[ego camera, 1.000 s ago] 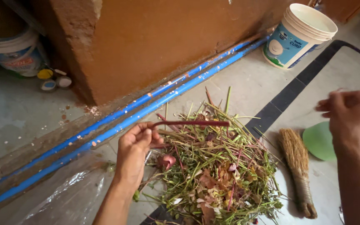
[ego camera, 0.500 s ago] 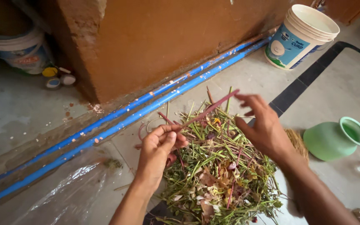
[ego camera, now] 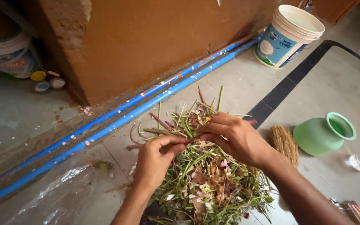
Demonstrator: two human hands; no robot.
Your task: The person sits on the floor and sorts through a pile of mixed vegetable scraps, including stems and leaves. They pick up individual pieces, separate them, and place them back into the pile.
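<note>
Left hand and right hand meet fingertip to fingertip over the pile of stems and leaves, pinched on a thin reddish stem between them. Left thumb and forefinger shut on it; right fingers curled down over its other end. Pile sits centre on the floor. Small broom just right of it, green pot on its side further right. Blue pipes along the far wall, white bucket far right, clear plastic sheet near left.
</note>
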